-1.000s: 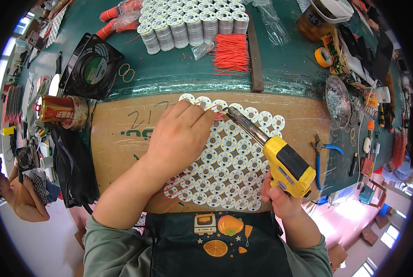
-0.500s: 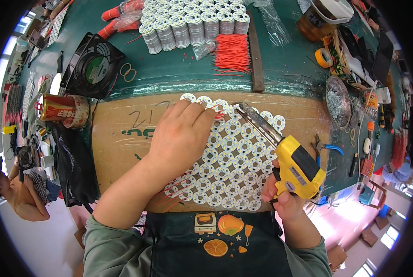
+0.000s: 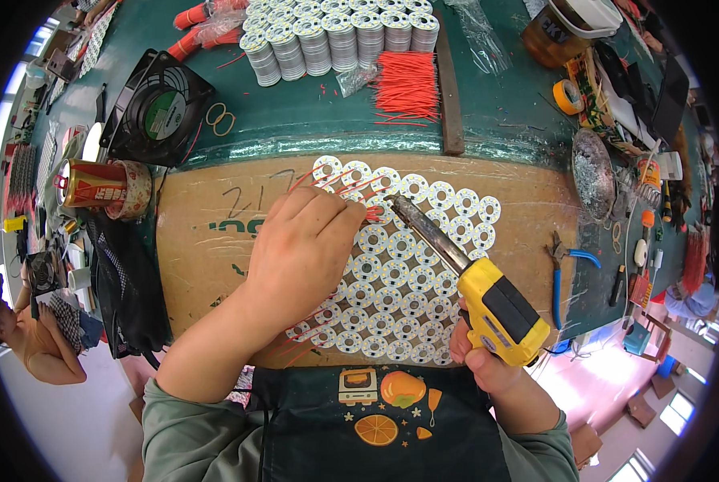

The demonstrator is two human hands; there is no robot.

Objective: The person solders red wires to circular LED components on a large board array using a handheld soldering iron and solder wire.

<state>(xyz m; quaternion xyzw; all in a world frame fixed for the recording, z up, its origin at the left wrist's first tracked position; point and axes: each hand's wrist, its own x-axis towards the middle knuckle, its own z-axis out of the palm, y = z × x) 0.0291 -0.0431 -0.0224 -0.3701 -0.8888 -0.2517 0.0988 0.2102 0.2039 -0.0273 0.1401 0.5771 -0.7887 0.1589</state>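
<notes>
My left hand (image 3: 307,241) is closed, fingers pinched on thin red wires (image 3: 373,214) above the upper left part of a panel of round white LED circuit boards (image 3: 405,304). Several other red wires stick out over the top-row boards, beside my fingers. In my right hand (image 3: 488,368) is a yellow and black soldering gun (image 3: 505,313), gripped by its handle. Its long metal barrel slants up and left, with the tip close to the wire ends at my left fingertips. Whether the tip touches a board is too small to tell.
The panel lies on a cardboard sheet (image 3: 206,281). Beyond it are stacked round boards (image 3: 311,52), a red wire pile (image 3: 406,88) and a metal bar (image 3: 449,96). A black fan (image 3: 158,112) and can (image 3: 94,185) stand left; pliers (image 3: 558,281) and a metal dish (image 3: 591,173) lie right.
The soldering gun has moved left and slightly down, bringing its tip closer to my left fingers. My left hand has shifted a little left and down, uncovering wires over the top-row boards.
</notes>
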